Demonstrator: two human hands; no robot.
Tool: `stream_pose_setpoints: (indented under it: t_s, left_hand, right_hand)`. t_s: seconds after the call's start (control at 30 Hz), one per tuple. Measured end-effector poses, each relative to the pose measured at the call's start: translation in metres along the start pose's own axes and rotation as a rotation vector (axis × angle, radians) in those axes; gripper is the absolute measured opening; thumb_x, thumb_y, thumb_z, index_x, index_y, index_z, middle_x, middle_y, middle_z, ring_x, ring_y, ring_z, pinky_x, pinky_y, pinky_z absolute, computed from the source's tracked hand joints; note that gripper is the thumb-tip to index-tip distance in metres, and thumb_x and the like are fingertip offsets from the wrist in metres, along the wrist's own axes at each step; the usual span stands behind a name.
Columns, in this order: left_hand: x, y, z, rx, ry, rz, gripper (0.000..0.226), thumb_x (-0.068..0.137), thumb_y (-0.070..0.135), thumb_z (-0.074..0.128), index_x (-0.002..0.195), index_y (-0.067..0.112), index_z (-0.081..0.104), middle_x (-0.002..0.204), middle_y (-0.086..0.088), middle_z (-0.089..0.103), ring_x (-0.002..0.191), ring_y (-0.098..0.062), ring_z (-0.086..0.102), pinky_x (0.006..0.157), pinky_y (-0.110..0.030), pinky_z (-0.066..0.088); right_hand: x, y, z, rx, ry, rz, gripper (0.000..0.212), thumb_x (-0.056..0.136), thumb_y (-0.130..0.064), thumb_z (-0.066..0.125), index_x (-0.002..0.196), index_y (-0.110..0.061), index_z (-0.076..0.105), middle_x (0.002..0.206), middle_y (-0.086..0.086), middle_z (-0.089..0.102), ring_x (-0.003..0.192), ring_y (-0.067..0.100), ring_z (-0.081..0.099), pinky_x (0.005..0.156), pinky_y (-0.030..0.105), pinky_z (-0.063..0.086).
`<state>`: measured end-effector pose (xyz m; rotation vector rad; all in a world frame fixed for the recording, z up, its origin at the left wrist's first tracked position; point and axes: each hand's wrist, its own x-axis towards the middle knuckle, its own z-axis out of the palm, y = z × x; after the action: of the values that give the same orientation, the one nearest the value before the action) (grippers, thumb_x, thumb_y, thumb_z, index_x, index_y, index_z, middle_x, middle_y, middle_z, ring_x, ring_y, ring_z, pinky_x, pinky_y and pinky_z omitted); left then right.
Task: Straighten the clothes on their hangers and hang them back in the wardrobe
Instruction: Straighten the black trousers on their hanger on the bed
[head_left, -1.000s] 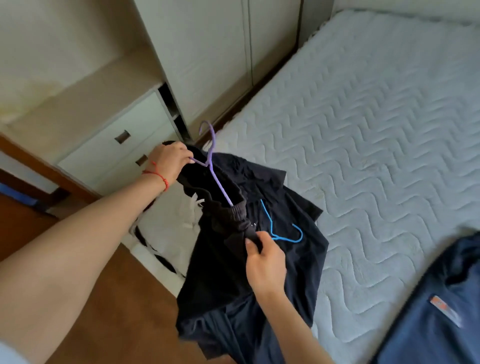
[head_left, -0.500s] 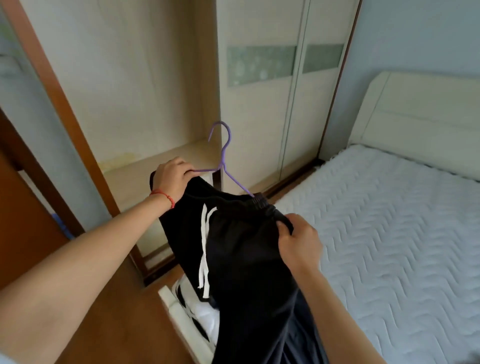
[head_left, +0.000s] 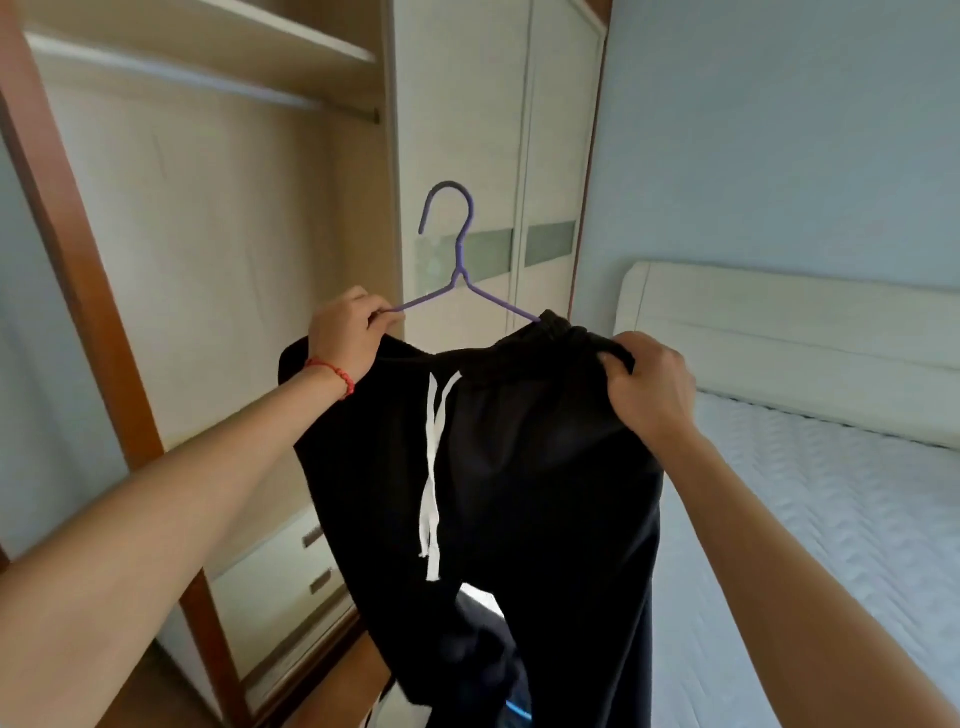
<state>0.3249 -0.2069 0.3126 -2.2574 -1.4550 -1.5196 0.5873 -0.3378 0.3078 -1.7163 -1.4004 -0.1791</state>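
Item: black drawstring trousers (head_left: 519, 467), centre frame, draped on a purple wire hanger (head_left: 457, 270) and raised before the open wardrobe (head_left: 218, 260).
Left hand (head_left: 345, 335): fingers pinched on the hanger's left arm, bearing the load.
Right hand (head_left: 647, 387): fingers bunched around the elastic waistband at centre right, probably pulling it square along the hanger.
White drawstring (head_left: 434, 467): hangs loose down the front.
Wardrobe rail (head_left: 171, 78): upper left, above hook level.
Bed (head_left: 831, 493): lower right.
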Motion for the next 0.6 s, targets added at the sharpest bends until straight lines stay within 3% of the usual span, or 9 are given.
stream_pose_setpoints:
  t_s: [0.2,0.27,0.43,0.6]
  left_hand:
    - [0.045,0.03,-0.042,-0.117,0.156,0.069,0.021,0.082,0.025,0.066,0.086,0.005,0.071,0.083,-0.007,0.06,0.074,-0.019,0.053,0.06,-0.02,0.037]
    - [0.051,0.033,-0.059,-0.115,0.25,0.089,0.022,0.085,0.025,0.062,0.091,0.006,0.071,0.091,-0.009,0.063,0.083,-0.023,0.057,0.07,-0.02,0.038]
    - [0.059,0.024,-0.1,0.099,0.275,0.225,0.036,0.094,0.024,0.049,0.127,0.01,0.051,0.131,-0.012,0.054,0.119,-0.033,0.048,0.096,-0.044,0.038]
    - [0.078,0.032,-0.142,0.174,0.318,0.225,0.036,0.094,0.021,0.046,0.126,0.007,0.049,0.124,-0.019,0.056,0.112,-0.039,0.052,0.092,-0.048,0.04]
  right_hand:
    - [0.026,-0.032,-0.042,0.1,0.138,0.017,0.02,0.09,-0.022,0.05,0.101,-0.016,0.066,0.1,0.005,0.068,0.097,0.027,0.058,0.076,0.028,0.037]
    - [0.036,-0.037,-0.056,0.141,0.169,0.009,0.019,0.09,-0.022,0.05,0.097,-0.016,0.067,0.096,0.005,0.068,0.093,0.027,0.059,0.074,0.028,0.037]
    - [0.055,-0.048,-0.094,0.246,0.271,-0.01,0.017,0.087,-0.021,0.054,0.092,-0.017,0.07,0.087,0.002,0.067,0.088,0.024,0.06,0.075,0.03,0.042]
    - [0.063,-0.062,-0.132,0.327,0.337,-0.07,0.014,0.082,-0.019,0.057,0.085,-0.019,0.071,0.076,-0.002,0.064,0.083,0.022,0.061,0.079,0.039,0.049]
